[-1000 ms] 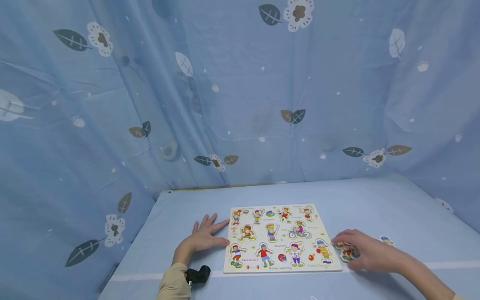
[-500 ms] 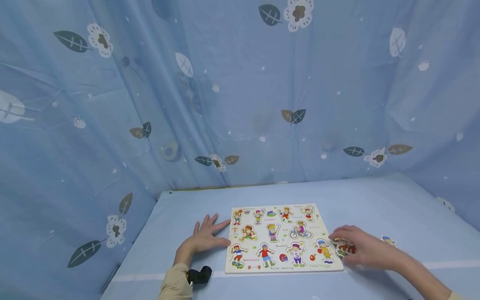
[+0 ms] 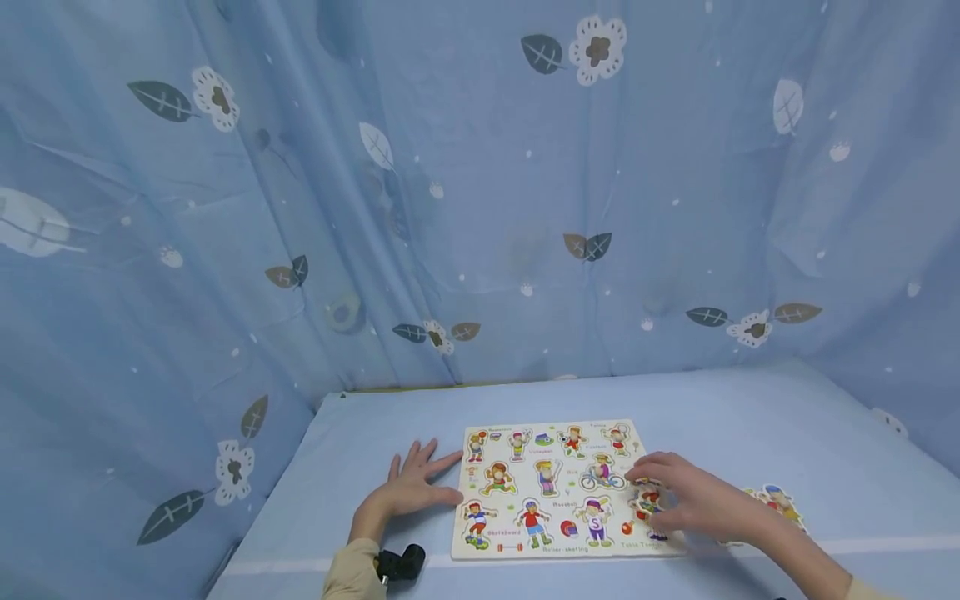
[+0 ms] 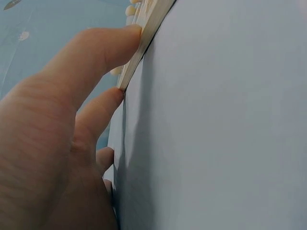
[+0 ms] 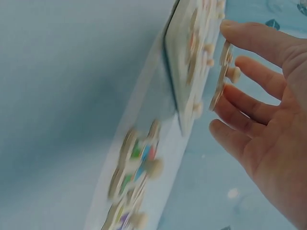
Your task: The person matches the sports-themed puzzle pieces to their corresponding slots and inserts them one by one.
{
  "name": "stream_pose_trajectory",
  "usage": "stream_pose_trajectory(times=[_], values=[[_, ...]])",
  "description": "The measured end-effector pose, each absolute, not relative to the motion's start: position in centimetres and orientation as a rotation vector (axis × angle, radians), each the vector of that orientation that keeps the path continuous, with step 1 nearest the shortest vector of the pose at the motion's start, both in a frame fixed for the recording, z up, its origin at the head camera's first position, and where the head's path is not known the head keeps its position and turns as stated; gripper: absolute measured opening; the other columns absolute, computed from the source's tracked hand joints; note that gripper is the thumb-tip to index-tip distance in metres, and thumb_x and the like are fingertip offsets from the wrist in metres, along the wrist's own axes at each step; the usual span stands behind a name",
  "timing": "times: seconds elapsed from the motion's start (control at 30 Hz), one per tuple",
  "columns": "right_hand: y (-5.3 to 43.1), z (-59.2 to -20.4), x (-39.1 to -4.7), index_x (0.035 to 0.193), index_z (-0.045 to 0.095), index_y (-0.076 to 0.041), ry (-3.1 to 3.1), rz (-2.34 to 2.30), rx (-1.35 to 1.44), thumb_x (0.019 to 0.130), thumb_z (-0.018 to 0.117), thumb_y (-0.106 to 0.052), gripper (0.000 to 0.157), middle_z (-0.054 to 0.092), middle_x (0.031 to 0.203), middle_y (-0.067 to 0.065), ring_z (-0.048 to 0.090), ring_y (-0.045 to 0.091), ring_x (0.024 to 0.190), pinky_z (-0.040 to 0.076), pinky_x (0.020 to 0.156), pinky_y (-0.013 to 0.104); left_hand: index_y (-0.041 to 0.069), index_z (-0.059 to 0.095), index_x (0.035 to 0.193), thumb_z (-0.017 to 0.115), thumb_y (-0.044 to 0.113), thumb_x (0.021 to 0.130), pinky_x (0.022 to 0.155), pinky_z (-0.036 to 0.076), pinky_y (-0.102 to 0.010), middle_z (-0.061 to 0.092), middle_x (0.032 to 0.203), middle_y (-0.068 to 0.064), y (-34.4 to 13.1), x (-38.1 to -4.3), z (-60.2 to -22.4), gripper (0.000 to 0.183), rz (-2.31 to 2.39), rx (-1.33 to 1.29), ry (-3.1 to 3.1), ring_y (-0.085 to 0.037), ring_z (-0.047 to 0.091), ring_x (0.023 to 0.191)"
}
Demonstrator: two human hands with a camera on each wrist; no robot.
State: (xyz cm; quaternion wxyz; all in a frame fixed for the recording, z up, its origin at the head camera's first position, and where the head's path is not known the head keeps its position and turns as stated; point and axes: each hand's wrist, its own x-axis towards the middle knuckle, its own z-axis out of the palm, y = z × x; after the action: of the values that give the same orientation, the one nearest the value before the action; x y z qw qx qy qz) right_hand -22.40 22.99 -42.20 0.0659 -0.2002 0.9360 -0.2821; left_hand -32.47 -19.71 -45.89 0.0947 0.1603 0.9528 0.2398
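Observation:
A white wooden peg-puzzle board [image 3: 457, 540] printed with children doing sports lies on the table, most of its cut-outs filled by knobbed figures. My left hand [image 3: 411, 487] rests at its left side, thumb and index fingertips against the edge; the left wrist view shows these fingers [image 4: 129, 40] touching it. My right hand [image 3: 705, 500] holds a colourful puzzle piece [image 3: 647, 502] over the board's right part. In the right wrist view the piece [image 5: 221, 79] is gripped by its edges between thumb and fingers, knob facing the palm, raised off the board.
Loose puzzle pieces [image 3: 780, 503] lie on the table right of the board, partly behind my right forearm; in the right wrist view they show as knobbed pieces [image 5: 136, 160]. A black device [image 3: 401, 564] sits at my left wrist. A blue patterned curtain [image 3: 480, 208] encloses the back and sides.
My right hand has carried the puzzle piece left, from beside the board to over its right side, uncovering more of the loose pieces. The left hand stays on the edge; the head view tilted slightly.

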Motion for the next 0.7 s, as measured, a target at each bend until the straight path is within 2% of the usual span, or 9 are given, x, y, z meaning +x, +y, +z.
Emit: stream_pose_trajectory(times=[0.23, 0.4, 0.7], values=[[20.7, -42.2, -23.1, 0.127, 0.064, -0.018, 2.850, -0.795, -0.703, 0.080, 0.081, -0.032, 0.051, 0.052, 0.135, 0.005, 0.050, 0.033, 0.125, 0.051, 0.094, 0.046, 0.026, 0.052, 0.146, 0.073, 0.057, 0.077, 0.116, -0.001, -0.068, 0.024, 0.161, -0.019, -19.8, -32.4, -45.9, 0.079, 0.740, 0.501, 2.819, -0.047, 0.007, 0.150], [19.5, -42.2, -23.3, 0.127, 0.064, -0.017, 2.846, -0.785, -0.747, 0.082, 0.079, -0.034, 0.051, 0.051, 0.137, 0.005, 0.049, 0.034, 0.128, 0.051, 0.096, 0.046, 0.026, 0.052, 0.145, 0.073, 0.059, 0.076, 0.116, -0.001, -0.068, 0.025, 0.161, -0.019, -19.8, -32.3, -46.2, 0.080, 0.741, 0.476, 2.827, -0.046, 0.007, 0.150], [16.9, -42.2, -23.8, 0.124, 0.066, -0.015, 2.846, -0.790, -0.769, 0.080, 0.080, -0.028, 0.048, 0.053, 0.133, 0.003, 0.052, 0.031, 0.122, 0.053, 0.090, 0.043, 0.026, 0.053, 0.145, 0.074, 0.060, 0.075, 0.116, -0.001, -0.068, 0.026, 0.161, -0.019, -19.7, -32.7, -46.4, 0.080, 0.732, 0.447, 2.826, -0.047, 0.008, 0.149]])
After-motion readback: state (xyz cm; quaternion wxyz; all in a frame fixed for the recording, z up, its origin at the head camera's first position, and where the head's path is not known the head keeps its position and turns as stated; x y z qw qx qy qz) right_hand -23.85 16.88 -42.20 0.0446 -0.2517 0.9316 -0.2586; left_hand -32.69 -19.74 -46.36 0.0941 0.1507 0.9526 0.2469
